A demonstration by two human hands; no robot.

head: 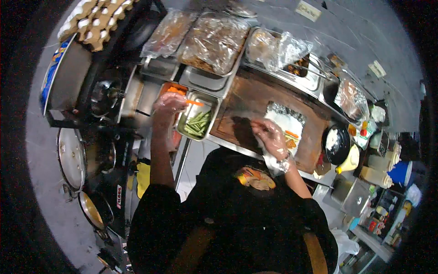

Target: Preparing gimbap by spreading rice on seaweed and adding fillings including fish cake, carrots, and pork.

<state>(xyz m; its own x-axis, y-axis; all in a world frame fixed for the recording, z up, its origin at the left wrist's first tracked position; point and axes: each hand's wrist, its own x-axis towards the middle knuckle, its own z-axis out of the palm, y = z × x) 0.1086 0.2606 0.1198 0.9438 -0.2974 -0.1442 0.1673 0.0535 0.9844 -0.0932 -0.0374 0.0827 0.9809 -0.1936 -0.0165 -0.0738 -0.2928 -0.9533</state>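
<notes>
Gloved in clear plastic, my left hand (170, 102) pinches a carrot strip (195, 102) above two metal pans. Carrot strips (177, 90) lie in the pan beneath it, and cucumber sticks (198, 124) in the steel pan (215, 113) beside it. Over the wooden board (239, 92) is my right hand (268, 132), also in a clear glove, fingers loosely curled; whether it holds anything cannot be told. Close to its right, a nori sheet (301, 116) spread with white rice (282, 120) carries orange and pale green strips (291, 135) near its lower edge.
Plastic-covered trays (214, 41) stand behind the board. A steel container with tongs (318, 70) is at its back right. To the right are a black bowl of rice (332, 140) and a yellow-capped squeeze bottle (348, 161). Pans, a stove and egg trays (97, 22) line the left side.
</notes>
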